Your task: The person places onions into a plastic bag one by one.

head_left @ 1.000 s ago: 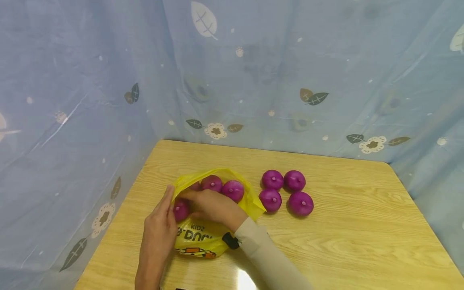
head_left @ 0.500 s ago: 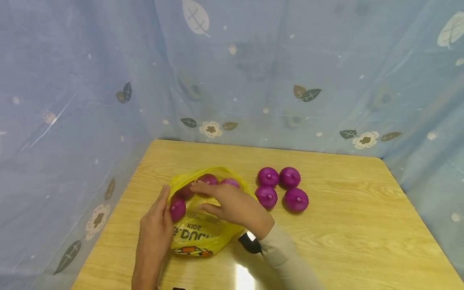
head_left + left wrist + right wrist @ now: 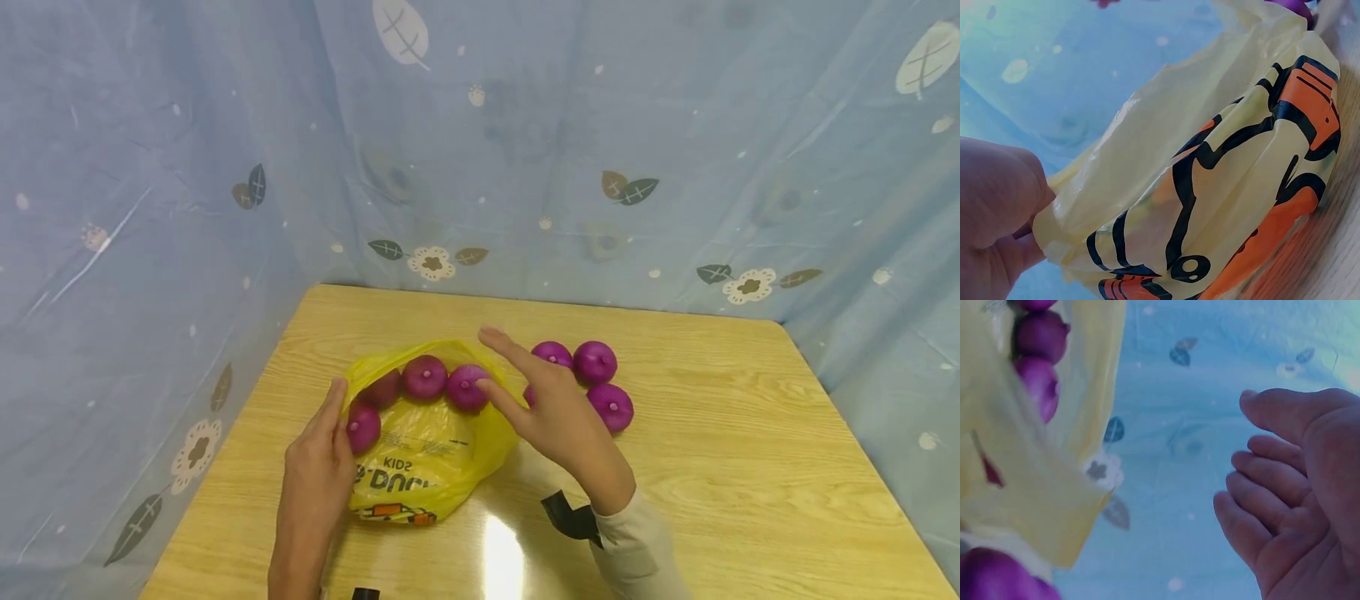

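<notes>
A yellow plastic bag (image 3: 480, 467) printed with dark letters lies on the table with its mouth open. My left hand (image 3: 315, 467) pinches its left rim; the left wrist view shows thumb and fingers closed on the plastic (image 3: 1116, 169). Inside, several purple onions (image 3: 425, 377) sit along the far and left sides. Over the bag's right edge hovers my right hand (image 3: 562, 417), fingers spread and thumb apart, holding nothing, as the right wrist view of that hand (image 3: 1297, 506) confirms. More loose onions (image 3: 595, 362) stand on the table just beyond it, some partly hidden behind the hand.
The wooden table (image 3: 735, 450) extends to the right of the loose onions. A blue leaf-patterned curtain (image 3: 510, 167) hangs along its back and left side. A black strap (image 3: 572, 518) dangles at the right wrist.
My right hand has come out of the bag and moved right, toward the loose onions, its fingers spreading. The left hand stays on the bag's rim. Onions inside the bag now show more fully.
</notes>
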